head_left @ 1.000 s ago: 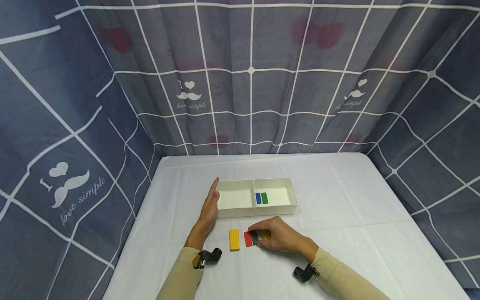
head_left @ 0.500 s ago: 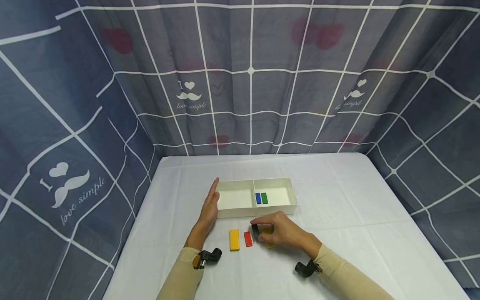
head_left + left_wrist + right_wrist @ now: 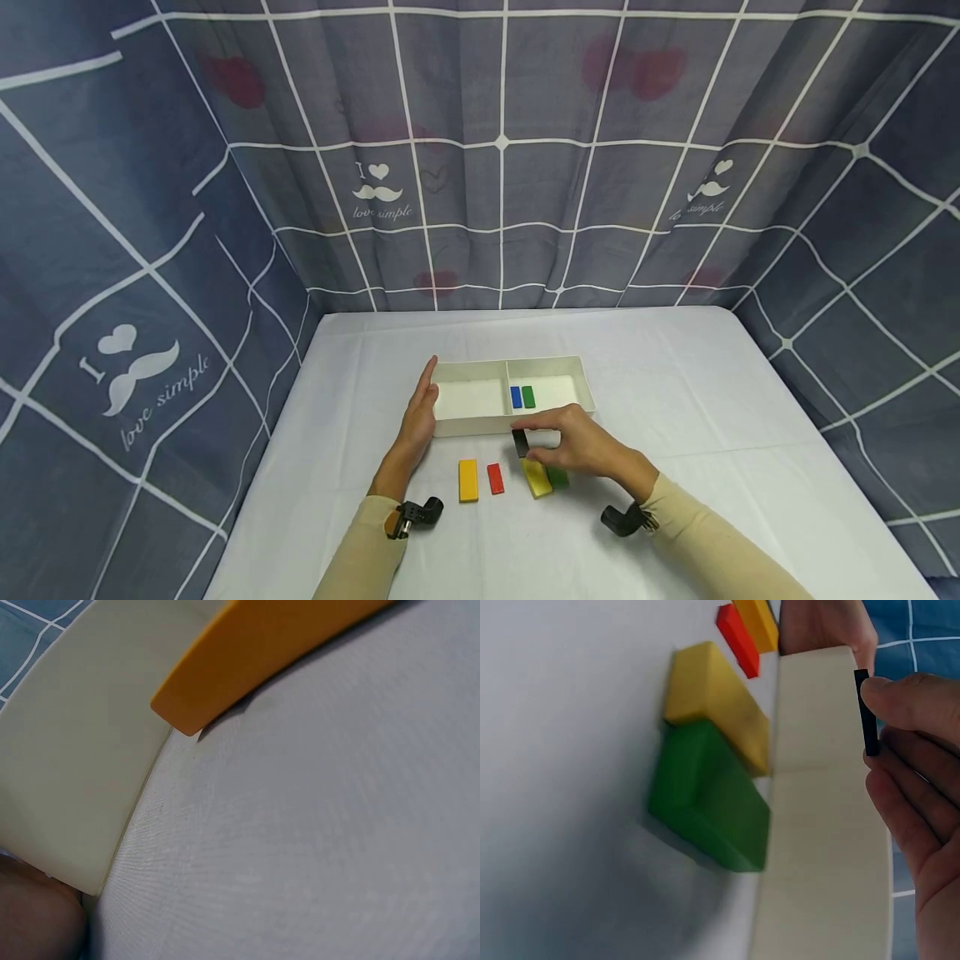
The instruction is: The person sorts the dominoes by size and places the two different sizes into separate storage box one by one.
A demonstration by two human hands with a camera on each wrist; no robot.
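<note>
My right hand (image 3: pixel 583 442) pinches a thin black block (image 3: pixel 520 443) between thumb and fingers, lifted just in front of the cream two-compartment box (image 3: pixel 472 427). The right wrist view shows that black block (image 3: pixel 866 712) edge-on. Fingers straight, my left hand (image 3: pixel 417 417) rests against the box's left end. Below the right hand lie a yellow block (image 3: pixel 536 481) and a larger green block (image 3: pixel 558 477), side by side and partly covered in the head view. Inside the right compartment, next to the divider, are a small blue block (image 3: pixel 516 397) and a small green block (image 3: pixel 528 397).
Left of the right hand, on the white tablecloth (image 3: pixel 675 375), lie an orange-yellow block (image 3: pixel 468 481) and a small red block (image 3: pixel 496 479). A dark grid-patterned curtain (image 3: pixel 465 183) surrounds the table at the back and sides.
My right hand has picked up the black block from beside the red one and carried it up and rightward toward the box. The left hand and box stay still.
</note>
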